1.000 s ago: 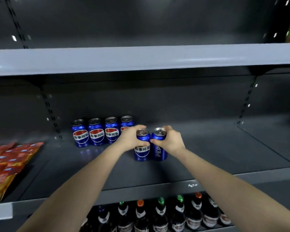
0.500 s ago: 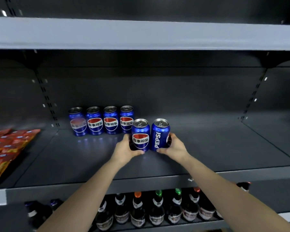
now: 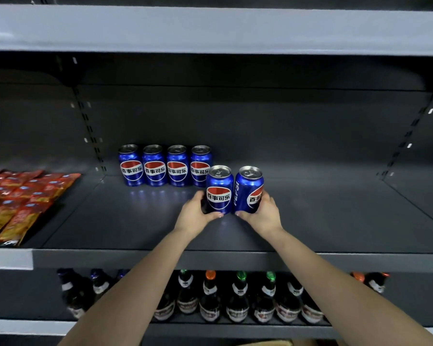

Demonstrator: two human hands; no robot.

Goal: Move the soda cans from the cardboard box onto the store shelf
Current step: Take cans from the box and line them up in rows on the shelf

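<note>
Just in front and right of the row of four cans [image 3: 165, 166] on the shelf [image 3: 335, 221], the left hand [image 3: 198, 217] and the right hand [image 3: 264, 217] each close their grip low around one upright soda can, the left can [image 3: 219, 191] and the right can [image 3: 249, 189] side by side, probably full, heavy and smooth, so a hold around the stiff middle seems safest.

Shelf [image 3: 335, 208] lies bare rightward and in front; row of four cans [image 3: 165, 167] blocks the back left

Most of my fingers [image 3: 210, 216] hide behind the left can [image 3: 219, 193] and right can [image 3: 248, 193]. Left of them the snacks [image 3: 23, 203] run off-frame. Below, the bottles [image 3: 238, 303] blur, some behind my arms [image 3: 145, 283].
</note>
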